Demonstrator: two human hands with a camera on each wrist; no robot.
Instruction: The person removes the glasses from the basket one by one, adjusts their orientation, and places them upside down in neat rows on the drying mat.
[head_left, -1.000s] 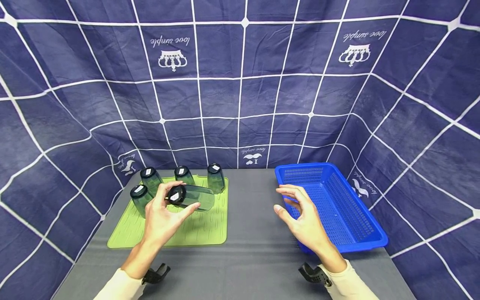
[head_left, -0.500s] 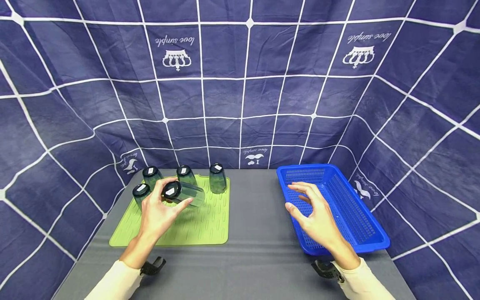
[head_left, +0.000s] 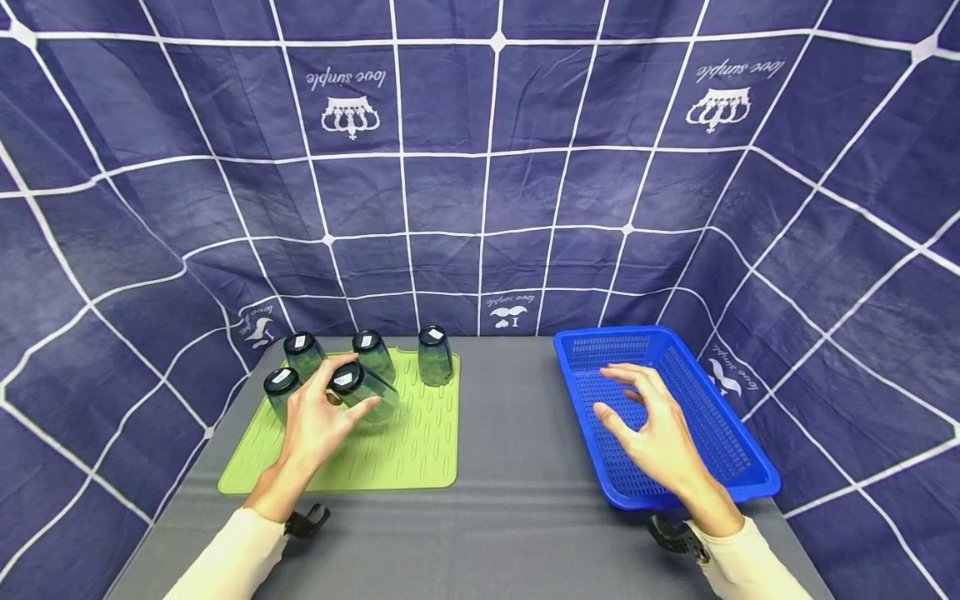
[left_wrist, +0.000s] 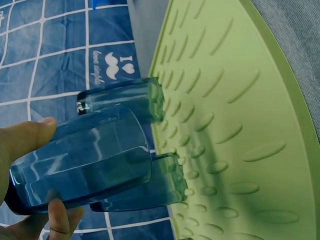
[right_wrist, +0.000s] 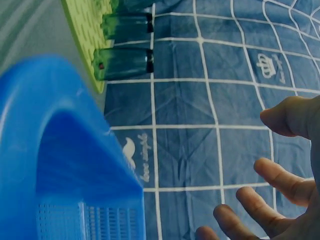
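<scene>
My left hand (head_left: 318, 421) grips a blue-green drinking glass (head_left: 371, 394) between thumb and fingers. The glass is upside down and tilted, its dark base with a white label toward the upper left. In the left wrist view its rim hangs a little above the green ribbed mat (left_wrist: 220, 120). Several like glasses stand inverted on that mat: one at the back right (head_left: 435, 357), one at the back middle (head_left: 375, 354), and others at the left, partly behind my hand. My right hand (head_left: 656, 429) holds nothing, its fingers spread and loosely bent over the blue plastic basket (head_left: 588, 421).
The grey tabletop (head_left: 510, 442) stretches between mat and basket. A navy cloth with white grid lines (head_left: 442, 200) hangs behind and on both sides. Each wrist wears a black strap mount.
My left hand has shifted left and lowered the glass toward the mat, turning it from nearly sideways to more upright. My right hand has moved right, over the basket.
</scene>
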